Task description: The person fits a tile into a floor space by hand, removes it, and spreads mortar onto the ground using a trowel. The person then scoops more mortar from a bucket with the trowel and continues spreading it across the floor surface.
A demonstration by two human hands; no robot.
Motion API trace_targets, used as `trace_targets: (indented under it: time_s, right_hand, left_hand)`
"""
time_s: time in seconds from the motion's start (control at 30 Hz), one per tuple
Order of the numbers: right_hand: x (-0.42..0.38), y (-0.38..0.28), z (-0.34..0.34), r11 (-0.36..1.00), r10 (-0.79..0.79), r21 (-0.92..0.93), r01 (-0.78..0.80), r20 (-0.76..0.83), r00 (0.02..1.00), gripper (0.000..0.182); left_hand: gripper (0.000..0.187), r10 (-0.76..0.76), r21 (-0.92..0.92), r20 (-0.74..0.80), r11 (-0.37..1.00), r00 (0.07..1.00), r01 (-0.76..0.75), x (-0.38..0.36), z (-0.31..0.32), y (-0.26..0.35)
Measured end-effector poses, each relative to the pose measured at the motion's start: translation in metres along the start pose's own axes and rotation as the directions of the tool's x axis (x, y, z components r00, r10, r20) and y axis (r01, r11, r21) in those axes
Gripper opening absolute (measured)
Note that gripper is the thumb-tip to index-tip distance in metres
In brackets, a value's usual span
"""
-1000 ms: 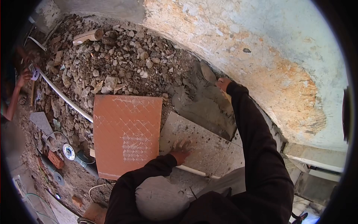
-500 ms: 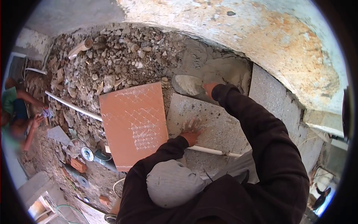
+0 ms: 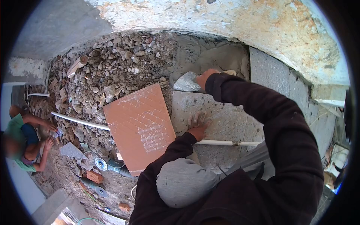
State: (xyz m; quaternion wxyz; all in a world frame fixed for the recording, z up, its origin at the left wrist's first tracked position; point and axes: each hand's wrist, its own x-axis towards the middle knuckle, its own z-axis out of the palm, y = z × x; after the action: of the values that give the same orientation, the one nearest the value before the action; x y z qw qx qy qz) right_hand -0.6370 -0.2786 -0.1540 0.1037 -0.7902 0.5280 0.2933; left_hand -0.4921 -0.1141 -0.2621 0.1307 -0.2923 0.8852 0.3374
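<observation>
My right hand [image 3: 207,78] is closed around a trowel, whose cement-smeared blade [image 3: 187,82] points left along the edge of the wet mortar [image 3: 225,56]. The trowel's handle end [image 3: 228,72] sticks out beyond my fist. Fingers spread, my left hand [image 3: 198,124] lies flat on a grey speckled tile [image 3: 221,108]. To its left, a large terracotta-coloured tile [image 3: 123,127] with a crosshatched back leans over the rubble. A white pipe [image 3: 228,143] crosses the speckled tiles just below my left hand.
Rubble [image 3: 123,56] spreads left of the mortar, beneath a rough wall [image 3: 262,22]. Angle grinders [image 3: 108,165] and a brick [image 3: 95,176] lie lower left. Another white pipe [image 3: 80,120] crosses the rubble. A person in a green shirt [image 3: 17,122] crouches at far left.
My right hand has drawn the trowel slightly left, and its blade has turned. The left hand stays on the tile. The whole view has shifted a little.
</observation>
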Motion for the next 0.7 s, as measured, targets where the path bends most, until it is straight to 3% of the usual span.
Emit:
trace_targets:
  time_s: [0.07, 0.13, 0.2, 0.23, 0.33, 0.4, 0.43, 0.47, 0.53, 0.57, 0.63, 0.67, 0.7]
  right_hand:
    - [-0.021, 0.022, 0.004, 1.000, -0.024, -0.003, 0.024, 0.039, 0.999, 0.022]
    - [-0.043, 0.048, 0.033, 0.995, 0.098, -0.024, -0.097, 0.063, 0.993, 0.020]
    - [-0.085, 0.083, 0.042, 0.994, 0.074, -0.083, -0.066, 0.095, 0.993, 0.017]
    - [-0.112, 0.102, 0.056, 0.992, 0.044, -0.115, -0.045, -0.007, 0.999, 0.015]
    - [-0.222, 0.142, 0.080, 0.967, 0.232, -0.070, -0.244, -0.143, 0.962, 0.020]
    - [-0.309, 0.148, 0.104, 0.937, 0.351, 0.104, -0.335, -0.273, 0.896, 0.021]
    - [-0.349, 0.144, 0.110, 0.818, 0.562, 0.195, -0.541, -0.074, 0.824, 0.028]
    - [-0.397, 0.138, 0.127, 0.781, 0.613, 0.262, -0.567, -0.150, 0.776, 0.027]
    - [-0.474, 0.116, 0.141, 0.525, 0.812, 0.196, -0.828, 0.176, 0.557, 0.028]
    - [-0.503, 0.107, 0.149, 0.472, 0.838, 0.192, -0.861, 0.207, 0.505, 0.028]
    - [-0.574, 0.076, 0.162, 0.212, 0.895, 0.040, -0.976, 0.393, 0.211, 0.031]
    - [-0.622, 0.064, 0.206, 0.224, 0.927, -0.017, -0.974, 0.314, 0.207, 0.035]
    - [-0.616, 0.063, 0.168, 0.088, 0.849, -0.086, -0.992, 0.527, 0.029, 0.033]
  left_hand:
    - [0.073, -0.003, 0.013, 0.009, 1.000, 1.000, 0.002, 0.001, -0.002, 0.002]
    - [0.074, -0.014, 0.008, 0.012, 1.000, 1.000, 0.014, 0.000, -0.003, 0.002]
    - [0.074, -0.013, 0.015, 0.018, 1.000, 1.000, 0.012, 0.001, -0.004, 0.003]
    - [0.074, -0.019, 0.015, 0.020, 1.000, 1.000, 0.018, 0.001, -0.004, 0.003]
    - [0.074, -0.024, 0.007, 0.028, 1.000, 0.999, 0.023, 0.001, -0.005, 0.005]
    - [0.074, -0.034, 0.030, 0.010, 0.999, 0.999, 0.034, -0.001, -0.002, 0.001]
    - [0.074, -0.021, 0.037, -0.006, 0.999, 1.000, 0.021, 0.001, 0.001, 0.004]
    - [0.074, -0.004, 0.051, 0.002, 0.999, 1.000, 0.004, 0.003, 0.002, 0.006]
    - [0.072, -0.035, 0.061, 0.037, 0.998, 0.999, 0.033, 0.003, 0.000, 0.007]
    - [0.073, -0.028, 0.079, 0.045, 0.997, 0.999, 0.024, 0.002, 0.000, 0.007]
    - [0.071, -0.017, 0.168, 0.152, 0.986, 0.988, -0.009, 0.005, -0.014, 0.010]
    - [0.067, 0.067, 0.186, 0.121, 0.978, 0.990, -0.089, 0.005, -0.014, 0.002]
    - [0.058, 0.195, 0.282, 0.158, 0.930, 0.968, -0.234, 0.015, -0.017, -0.010]
